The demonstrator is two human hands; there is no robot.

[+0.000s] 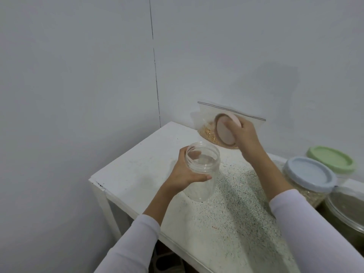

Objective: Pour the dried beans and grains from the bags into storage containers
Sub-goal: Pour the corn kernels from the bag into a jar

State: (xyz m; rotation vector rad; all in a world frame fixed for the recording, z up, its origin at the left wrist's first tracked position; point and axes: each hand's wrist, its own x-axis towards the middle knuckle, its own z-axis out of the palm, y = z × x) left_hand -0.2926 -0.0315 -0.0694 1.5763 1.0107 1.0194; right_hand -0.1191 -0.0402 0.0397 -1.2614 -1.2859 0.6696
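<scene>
Your left hand (184, 172) wraps the clear, empty, round plastic jar (201, 173), fingers curled round its side below the threaded mouth, holding it tilted over the white speckled surface (137, 168). Your right hand (247, 134) grips the pale pink round lid (226, 132) by its rim, underside facing you, up at one o'clock from the jar. Behind that lid, the clear zip-top bag of tan grains (208, 127) leans against the wall at the surface's far edge. Over at three o'clock sit a grain-filled jar with a pale blue lid (310, 173) and a pale green lid (331, 158) beyond it.
</scene>
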